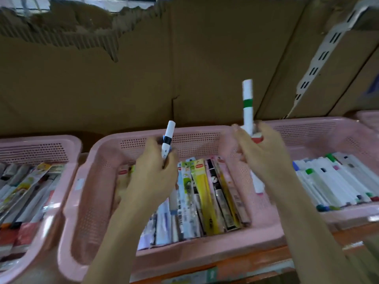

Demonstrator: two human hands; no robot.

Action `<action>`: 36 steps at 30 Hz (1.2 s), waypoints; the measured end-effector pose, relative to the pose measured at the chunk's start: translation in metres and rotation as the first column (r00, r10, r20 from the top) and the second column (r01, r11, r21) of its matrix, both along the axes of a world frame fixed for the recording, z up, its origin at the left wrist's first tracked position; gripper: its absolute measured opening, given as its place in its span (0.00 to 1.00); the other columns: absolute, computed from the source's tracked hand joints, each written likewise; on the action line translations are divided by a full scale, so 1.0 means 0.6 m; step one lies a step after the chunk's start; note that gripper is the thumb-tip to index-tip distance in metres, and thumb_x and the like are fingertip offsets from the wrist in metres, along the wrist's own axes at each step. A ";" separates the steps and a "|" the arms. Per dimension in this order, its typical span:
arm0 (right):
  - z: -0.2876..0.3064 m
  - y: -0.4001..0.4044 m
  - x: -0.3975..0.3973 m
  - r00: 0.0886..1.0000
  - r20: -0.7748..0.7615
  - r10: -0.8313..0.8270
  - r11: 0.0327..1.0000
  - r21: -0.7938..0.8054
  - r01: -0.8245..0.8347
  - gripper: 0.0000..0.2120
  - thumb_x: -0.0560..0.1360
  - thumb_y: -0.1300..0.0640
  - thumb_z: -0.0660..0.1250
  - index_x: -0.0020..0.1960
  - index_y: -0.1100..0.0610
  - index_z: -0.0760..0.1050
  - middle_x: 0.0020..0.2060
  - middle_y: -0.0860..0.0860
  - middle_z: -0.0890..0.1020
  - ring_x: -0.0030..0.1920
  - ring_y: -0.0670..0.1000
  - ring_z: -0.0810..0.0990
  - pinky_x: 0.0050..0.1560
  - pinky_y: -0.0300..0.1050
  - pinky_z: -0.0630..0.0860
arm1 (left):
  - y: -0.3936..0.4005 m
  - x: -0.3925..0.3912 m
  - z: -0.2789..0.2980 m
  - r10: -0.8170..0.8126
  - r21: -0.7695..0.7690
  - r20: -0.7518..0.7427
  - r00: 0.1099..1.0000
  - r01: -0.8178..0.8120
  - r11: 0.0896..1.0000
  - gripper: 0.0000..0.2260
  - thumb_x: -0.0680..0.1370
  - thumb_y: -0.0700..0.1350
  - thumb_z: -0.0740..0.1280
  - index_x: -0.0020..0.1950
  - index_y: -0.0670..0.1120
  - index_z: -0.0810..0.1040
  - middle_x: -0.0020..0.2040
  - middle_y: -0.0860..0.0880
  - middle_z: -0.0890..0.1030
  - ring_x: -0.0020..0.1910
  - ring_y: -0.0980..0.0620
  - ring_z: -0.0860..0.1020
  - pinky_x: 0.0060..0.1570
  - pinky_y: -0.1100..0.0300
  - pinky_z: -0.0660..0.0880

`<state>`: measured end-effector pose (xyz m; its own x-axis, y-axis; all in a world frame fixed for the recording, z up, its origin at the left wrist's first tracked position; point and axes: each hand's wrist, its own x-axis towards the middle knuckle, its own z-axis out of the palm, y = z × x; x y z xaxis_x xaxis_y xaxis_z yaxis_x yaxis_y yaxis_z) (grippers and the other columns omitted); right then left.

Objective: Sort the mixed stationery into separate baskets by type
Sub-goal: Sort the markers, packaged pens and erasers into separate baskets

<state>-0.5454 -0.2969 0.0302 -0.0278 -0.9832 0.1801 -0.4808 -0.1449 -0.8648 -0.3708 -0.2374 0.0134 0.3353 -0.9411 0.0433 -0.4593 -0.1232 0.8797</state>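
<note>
Stationery is distributed across three pink perforated baskets standing side by side on an orange shelf edge (266, 261), with cardboard sheeting (184, 68) behind. Middle basket (114, 140): flat packaged pens and refills laid in rows, with some loose white markers among them on its left; judged the mixed stock not yet sorted. Right basket (307, 126): white-barrelled markers with coloured caps lying in neat parallel rows, judged a largely sorted type. Left basket (41, 140): packaged items and markers lying at angles, still mixed in appearance. Assessment: sorting is partly done, with much of the middle and left contents outstanding. Left hand (151, 173), above the middle basket, is clamped around a white marker with a black band (167, 143), held near upright. Right hand (264, 152), over the divide between middle and right baskets, grips a white marker with a green band (247, 103) upright, together with at least one more marker, red-capped (257, 138); the exact count within the fist cannot be told. Both hands are blurred.
</note>
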 end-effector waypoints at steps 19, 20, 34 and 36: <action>-0.025 -0.177 -0.529 0.985 -0.171 0.006 0.994 0.112 0.014 0.10 0.77 0.47 0.64 0.42 0.52 0.72 0.32 0.50 0.77 0.36 0.53 0.78 0.34 0.44 0.73 | -0.180 -0.524 0.004 0.085 0.039 -0.129 0.988 -0.080 0.996 0.08 0.80 0.50 0.61 0.53 0.47 0.69 0.33 0.50 0.70 0.26 0.61 0.69 0.21 0.72 0.66; -0.025 -0.182 -0.538 0.986 -0.162 0.038 0.992 0.123 -0.018 0.07 0.77 0.48 0.64 0.43 0.49 0.72 0.34 0.49 0.78 0.36 0.52 0.78 0.35 0.45 0.74 | -0.183 -0.534 0.001 0.108 0.070 -0.143 0.984 -0.099 0.993 0.09 0.80 0.50 0.60 0.54 0.46 0.69 0.33 0.49 0.71 0.26 0.61 0.71 0.21 0.71 0.67; -0.056 -0.214 -0.572 0.943 -0.297 0.149 0.973 0.214 -0.086 0.10 0.78 0.48 0.62 0.55 0.52 0.73 0.32 0.43 0.75 0.31 0.41 0.72 0.24 0.29 0.66 | -0.277 -0.637 -0.072 0.138 0.454 -0.313 0.940 0.020 0.891 0.13 0.82 0.42 0.58 0.64 0.38 0.63 0.44 0.44 0.71 0.37 0.51 0.72 0.30 0.64 0.66; -0.061 -0.211 -0.563 0.942 -0.290 0.169 0.969 0.222 -0.105 0.08 0.78 0.50 0.62 0.51 0.54 0.74 0.32 0.45 0.75 0.30 0.42 0.71 0.24 0.30 0.64 | -0.274 -0.633 -0.074 0.095 0.436 -0.288 0.953 0.042 0.899 0.11 0.82 0.43 0.58 0.61 0.39 0.62 0.42 0.46 0.69 0.33 0.54 0.68 0.25 0.68 0.64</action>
<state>-0.8833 -0.4237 -0.0062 0.1346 -0.9900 -0.0425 -0.7128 -0.0669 -0.6982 -0.7505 -0.4019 -0.0308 0.2925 -0.8327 -0.4701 -0.1786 -0.5305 0.8286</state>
